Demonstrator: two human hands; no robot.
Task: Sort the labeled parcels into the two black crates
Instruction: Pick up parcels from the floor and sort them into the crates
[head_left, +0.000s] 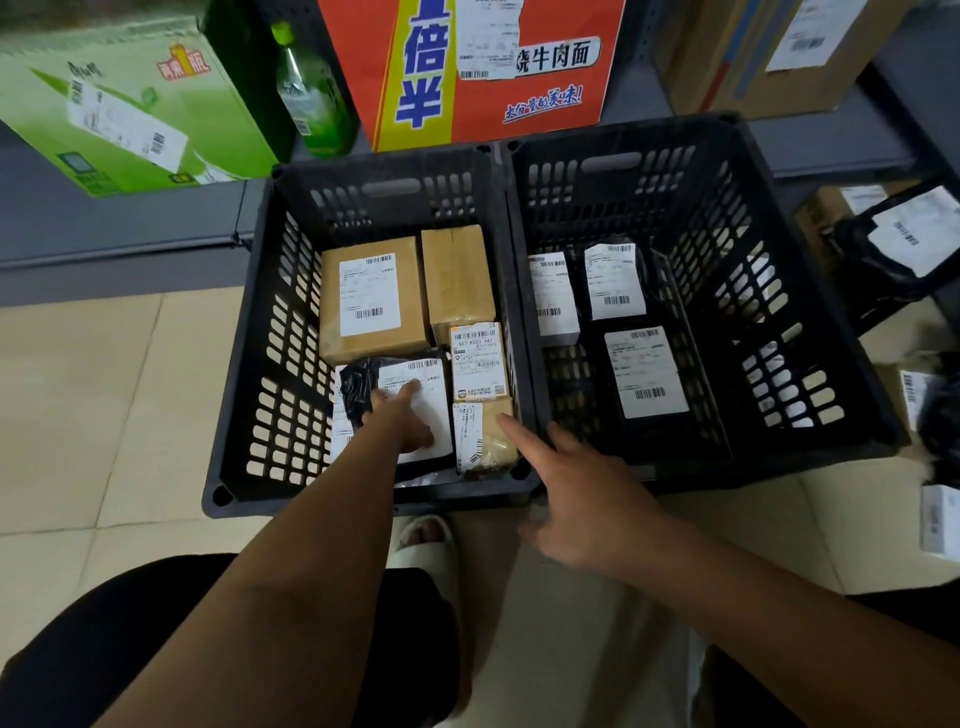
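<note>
The left slotted black plastic crate (249, 364) and the right slotted black plastic crate (779, 312) stand side by side on the tiled floor, their inner walls touching. The left hand (402, 415) reaches down into the left crate and rests with fairly straight fingers on the white label of a black plastic mailer bag (363, 384) at the crate's near end; it presses or settles the bag rather than gripping it. The bag's long axis runs away from the person, roughly in line with the forearm.

The right hand (582, 493) hovers over the near rim where the two crates meet. It holds nothing — the forefinger is stretched towards a small tan taped parcel (493, 447) in the left crate's near right corner, and the other fingers are loose. I cannot tell whether the fingertip touches it.

Unsorted parcels, a heap of black mailer bags with white labels (904, 239), lie off to the right, beyond the right crate and well apart from both hands. The right hand is the nearer one — it would likely have to swing outward past the right crate to fetch the next parcel.
</note>
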